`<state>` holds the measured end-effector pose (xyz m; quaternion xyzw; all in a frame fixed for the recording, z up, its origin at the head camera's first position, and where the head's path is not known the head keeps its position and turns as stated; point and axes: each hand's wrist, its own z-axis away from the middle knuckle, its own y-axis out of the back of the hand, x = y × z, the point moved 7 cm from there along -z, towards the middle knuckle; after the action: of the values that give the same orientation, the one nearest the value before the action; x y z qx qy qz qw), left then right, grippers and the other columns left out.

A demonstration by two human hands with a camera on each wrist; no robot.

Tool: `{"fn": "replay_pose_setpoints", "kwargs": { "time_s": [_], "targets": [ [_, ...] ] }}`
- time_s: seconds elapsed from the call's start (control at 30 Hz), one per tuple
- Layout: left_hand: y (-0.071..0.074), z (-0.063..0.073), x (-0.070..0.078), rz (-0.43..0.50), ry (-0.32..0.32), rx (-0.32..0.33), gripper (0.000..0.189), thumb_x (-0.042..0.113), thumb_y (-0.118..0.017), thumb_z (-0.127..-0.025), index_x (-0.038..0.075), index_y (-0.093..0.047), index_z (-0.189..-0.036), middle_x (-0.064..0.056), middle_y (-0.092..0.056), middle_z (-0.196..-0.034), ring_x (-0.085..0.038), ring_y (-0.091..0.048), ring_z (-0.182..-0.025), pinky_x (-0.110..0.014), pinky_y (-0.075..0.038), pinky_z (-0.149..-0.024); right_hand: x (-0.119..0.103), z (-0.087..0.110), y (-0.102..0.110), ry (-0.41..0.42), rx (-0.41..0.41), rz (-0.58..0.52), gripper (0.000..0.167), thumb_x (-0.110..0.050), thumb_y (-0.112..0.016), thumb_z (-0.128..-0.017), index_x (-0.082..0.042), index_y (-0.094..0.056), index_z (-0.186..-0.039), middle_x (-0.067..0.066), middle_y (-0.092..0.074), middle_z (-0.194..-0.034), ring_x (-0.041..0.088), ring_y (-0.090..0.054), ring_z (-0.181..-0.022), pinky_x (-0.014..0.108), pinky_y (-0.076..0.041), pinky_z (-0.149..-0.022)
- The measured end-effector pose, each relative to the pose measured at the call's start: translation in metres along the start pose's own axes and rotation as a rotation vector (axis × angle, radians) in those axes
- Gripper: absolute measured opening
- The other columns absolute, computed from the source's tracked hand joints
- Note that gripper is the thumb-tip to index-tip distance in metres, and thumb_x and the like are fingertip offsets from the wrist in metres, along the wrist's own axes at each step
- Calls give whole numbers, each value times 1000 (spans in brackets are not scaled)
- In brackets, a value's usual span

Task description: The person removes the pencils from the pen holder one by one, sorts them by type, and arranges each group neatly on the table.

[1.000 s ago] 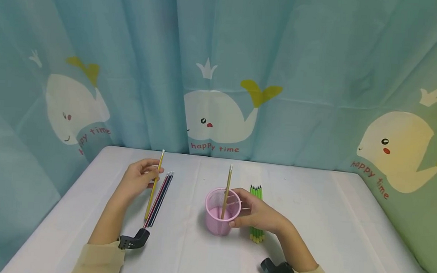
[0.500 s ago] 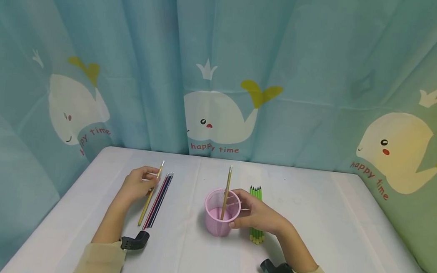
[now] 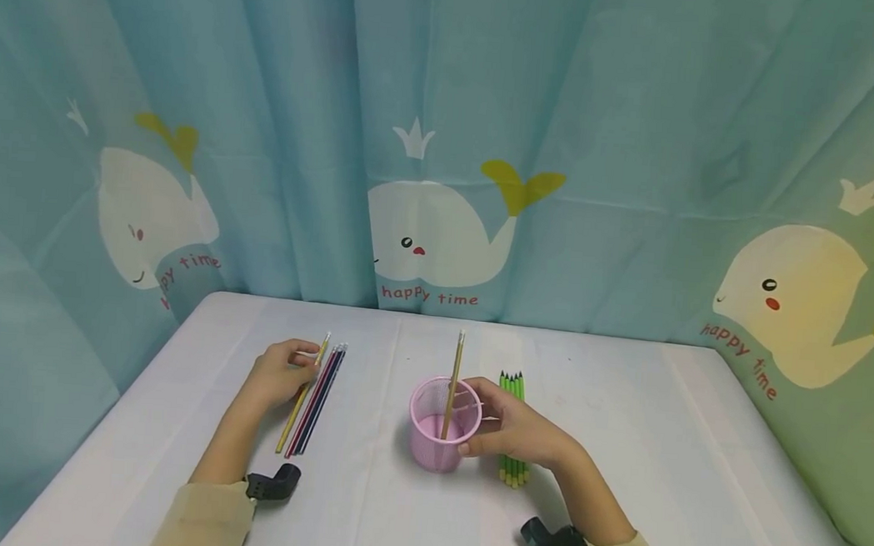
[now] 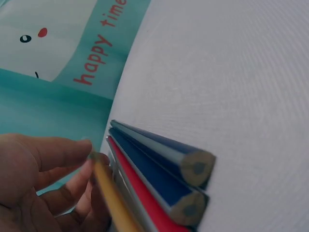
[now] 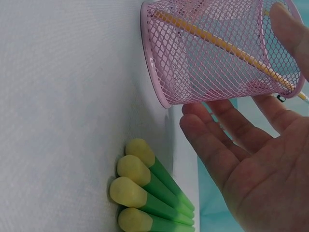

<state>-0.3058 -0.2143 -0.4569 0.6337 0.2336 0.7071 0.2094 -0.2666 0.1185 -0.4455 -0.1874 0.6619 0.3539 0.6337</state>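
Observation:
My left hand point(image 3: 276, 373) pinches a yellow pencil point(image 3: 290, 421) between thumb and fingers, low over the white table at the left. Right beside it lie dark blue pencils point(image 3: 321, 405) and a red pencil point(image 3: 303, 425), roughly parallel to it. The left wrist view shows unsharpened flat ends on the blue pencils point(image 4: 186, 209). At the centre, my right hand point(image 3: 513, 428) holds a pink mesh pencil cup point(image 3: 435, 458) by its right side, thumb in front and fingers behind. One yellow pencil point(image 3: 453, 384) leans inside the cup, white-tipped end up.
Several green pencils point(image 5: 166, 191) with yellow ends lie side by side under and beyond my right hand. A blue-green curtain point(image 3: 610, 150) with whale prints hangs behind the table point(image 3: 624, 401). Small black cameras sit on both wrists.
My left hand has lowered the yellow pencil towards the table and drawn it nearer, so it now lies alongside the red and blue ones. The right hand and cup stay put.

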Motion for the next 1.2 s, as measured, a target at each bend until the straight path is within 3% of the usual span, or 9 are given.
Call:
{"fn": "replay_pose_setpoints", "kwargs": {
  "time_s": [0.3,0.5,0.7,0.9,1.07,1.2],
  "targets": [
    [0,1,3,-1,-1,10,37,10,-64,-94,-1,-59,-129,-21,-68,-114,-25,-65,-91,-30,-57,-72,0,0,0,-2,7,11,74,-12,-79,-82,-5,-40,-145,17,-56,-134,36,-59,-121,36,-55,-97],
    [2,3,13,-10,-45,15,37,12,-62,-96,1,-59,-131,-21,-68,-117,-29,-66,-98,-31,-58,-73,1,0,0,-3,4,10,74,-12,-80,-82,-5,-40,-145,17,-56,-134,36,-59,-121,35,-55,-98],
    [7,11,42,0,-208,42,35,11,-61,-98,2,-60,-131,-18,-69,-118,-34,-67,-102,-41,-58,-81,1,0,0,3,3,2,74,-12,-80,-82,-6,-40,-145,18,-56,-135,37,-59,-121,36,-55,-97],
    [0,31,87,18,-468,43,31,12,-62,-98,10,-63,-129,-9,-67,-123,-29,-65,-108,-46,-58,-88,0,0,0,12,-1,4,75,-11,-80,-82,-5,-40,-145,17,-55,-135,38,-58,-122,36,-55,-98],
    [-19,50,121,-3,-631,-19,29,19,-66,-98,16,-65,-127,-1,-64,-128,-21,-61,-115,-43,-58,-89,0,-1,0,15,2,4,75,-11,-80,-82,-4,-40,-145,17,-56,-135,38,-58,-122,36,-55,-98],
    [-46,61,132,-73,-692,-96,31,29,-66,-97,23,-66,-127,2,-57,-136,-21,-51,-129,-50,-49,-103,1,-1,0,11,-1,3,74,-12,-80,-83,-5,-40,-145,19,-56,-135,38,-58,-122,39,-54,-100]
  ]
}}
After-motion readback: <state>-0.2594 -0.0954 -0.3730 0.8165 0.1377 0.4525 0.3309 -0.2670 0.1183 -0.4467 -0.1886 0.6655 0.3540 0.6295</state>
